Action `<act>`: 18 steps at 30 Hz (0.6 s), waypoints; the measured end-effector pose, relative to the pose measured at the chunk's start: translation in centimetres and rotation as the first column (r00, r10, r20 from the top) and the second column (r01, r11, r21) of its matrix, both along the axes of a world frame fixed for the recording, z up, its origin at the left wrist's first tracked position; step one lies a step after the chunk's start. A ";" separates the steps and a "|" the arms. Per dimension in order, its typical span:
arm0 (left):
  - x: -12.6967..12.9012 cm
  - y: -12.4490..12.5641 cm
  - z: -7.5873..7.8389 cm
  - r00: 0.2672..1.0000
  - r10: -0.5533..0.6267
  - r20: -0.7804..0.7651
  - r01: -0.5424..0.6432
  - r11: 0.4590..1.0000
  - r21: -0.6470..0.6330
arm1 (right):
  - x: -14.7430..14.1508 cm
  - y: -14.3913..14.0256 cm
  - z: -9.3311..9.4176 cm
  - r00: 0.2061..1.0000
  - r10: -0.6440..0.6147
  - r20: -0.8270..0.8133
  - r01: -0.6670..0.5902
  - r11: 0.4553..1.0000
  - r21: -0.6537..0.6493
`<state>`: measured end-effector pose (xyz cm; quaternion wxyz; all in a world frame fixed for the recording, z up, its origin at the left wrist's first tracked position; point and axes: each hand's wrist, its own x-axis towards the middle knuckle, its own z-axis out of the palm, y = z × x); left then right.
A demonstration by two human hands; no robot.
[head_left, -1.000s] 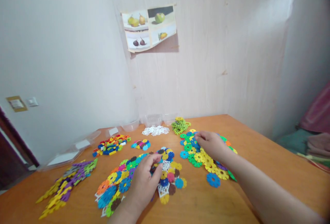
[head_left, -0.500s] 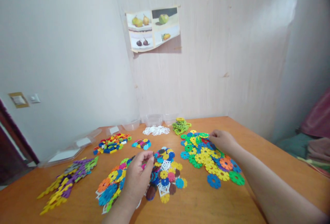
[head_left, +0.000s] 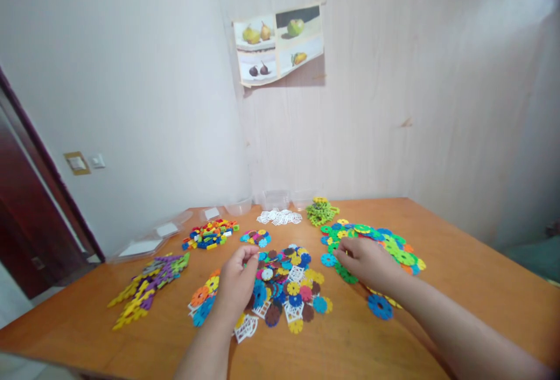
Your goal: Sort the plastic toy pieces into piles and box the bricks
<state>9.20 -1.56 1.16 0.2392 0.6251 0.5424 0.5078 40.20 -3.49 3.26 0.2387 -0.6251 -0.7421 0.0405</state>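
Observation:
My left hand (head_left: 236, 281) hovers over the left edge of a mixed pile of small notched plastic discs (head_left: 292, 288), thumb and fingers pinched together; anything between them is too small to make out. Over a second pile, of larger flower-shaped discs (head_left: 345, 273), is my right hand (head_left: 367, 260), its fingers curled together and their tips hidden from me. White lattice pieces (head_left: 247, 327) lie among the small discs. Part of a group of orange and blue discs (head_left: 200, 296) shows to the left of my left wrist.
Interlocking building blocks (head_left: 210, 234), yellow and purple connector pieces (head_left: 151, 286), a small disc cluster (head_left: 256, 238), white frame pieces (head_left: 279, 217) and green pieces (head_left: 322, 212) lie on the wooden table (head_left: 350, 351). Clear plastic tubs (head_left: 275, 199) and lids (head_left: 140, 247) stand along the back and left.
The view has turned left. My right hand has come nearer over the left part of the large-disc pile. My left hand remains by the small discs, still pinched.

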 end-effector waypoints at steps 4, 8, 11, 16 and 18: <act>-0.3 -0.1 -0.7 0.944 -0.010 -0.331 -0.001 0.999 -0.032 | -1.1 -0.6 -0.1 0.997 0.051 0.058 -0.050 0.999 -0.016; 0.1 -1.0 0.0 0.805 0.017 -0.593 -0.015 1.000 0.008 | -1.4 -0.8 0.2 0.996 0.074 0.052 -0.072 0.997 -0.033; 0.4 -1.5 0.6 0.739 0.005 -0.673 -0.002 1.000 0.005 | -1.2 -0.7 0.2 0.996 0.084 0.036 -0.082 0.995 -0.054; 0.2 -1.2 0.4 0.774 0.007 -0.633 0.001 1.000 0.011 | -1.1 -0.5 0.1 0.995 0.095 0.033 -0.093 0.993 -0.066; 0.0 -0.9 0.2 0.818 0.022 -0.575 -0.015 1.000 0.018 | -1.1 -0.6 0.0 0.994 0.103 0.033 -0.101 0.993 -0.057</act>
